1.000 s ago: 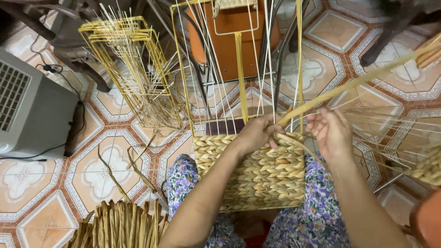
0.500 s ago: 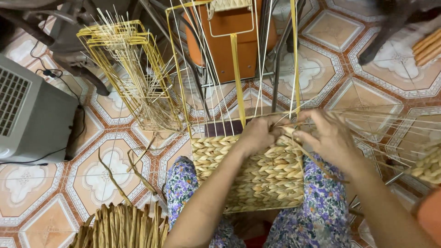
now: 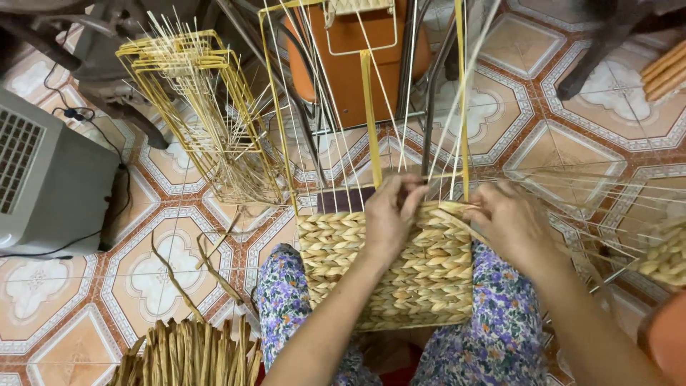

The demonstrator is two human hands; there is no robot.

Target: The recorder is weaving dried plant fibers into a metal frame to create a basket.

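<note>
A partly woven straw basket (image 3: 400,279) rests on my lap, its thin upright stakes (image 3: 336,121) rising from a yellow wire frame (image 3: 275,107). My left hand (image 3: 389,214) presses on the top woven row, fingers pinching a straw strand near the stakes. My right hand (image 3: 507,221) grips the flat weaving strand (image 3: 463,107) at the basket's upper right corner; that strand runs straight up from the rim. A second flat strand (image 3: 370,114) stands upright by my left fingers.
A second yellow wire frame with loose stakes (image 3: 207,121) stands on the tiled floor at left. A grey box-shaped appliance (image 3: 43,179) with cable sits far left. An orange stool (image 3: 357,57) is behind the basket. Dried straw bundle (image 3: 186,354) lies bottom left.
The long strand that slanted out to the right now stands upright at the basket's right corner. My right hand has drawn in to the rim; my left hand stays on the top row.
</note>
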